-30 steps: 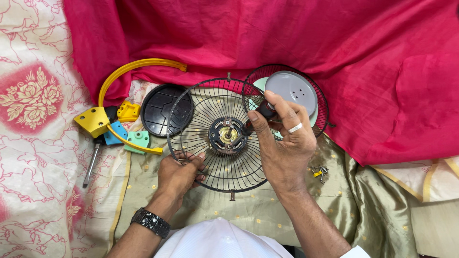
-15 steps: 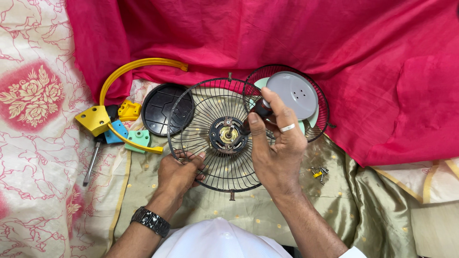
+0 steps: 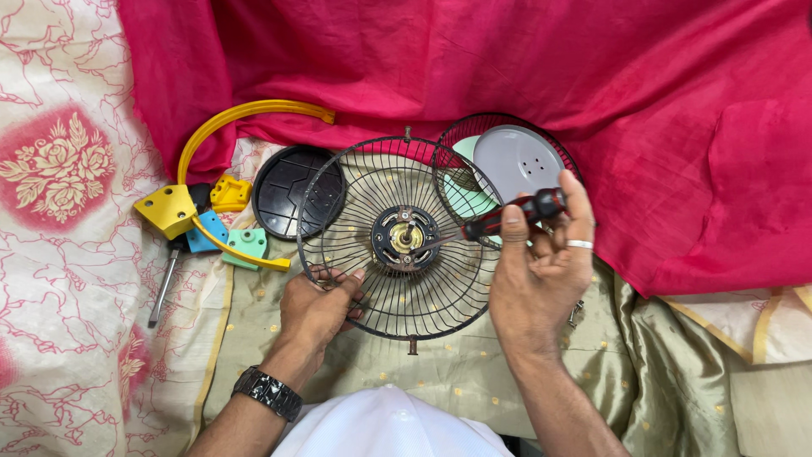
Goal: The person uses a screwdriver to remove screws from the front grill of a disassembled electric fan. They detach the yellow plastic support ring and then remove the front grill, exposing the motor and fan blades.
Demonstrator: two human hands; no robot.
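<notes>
Meanwhile, the right hand (image 3: 541, 271) had swung rightward since the earlier frames, fingers still clenched round the red-and-black screwdriver (image 3: 507, 217), which now lay nearly level with its tip at the motor hub (image 3: 405, 238). The left hand (image 3: 317, 305) stayed gripping the lower-left rim of the wire fan guard (image 3: 355, 203), lying flat on the olive cloth (image 3: 474, 364); the screwdriver looked re-angled against a hub screw.

Lid (image 3: 298, 191) left of fan guard (image 3: 397, 292)
</notes>
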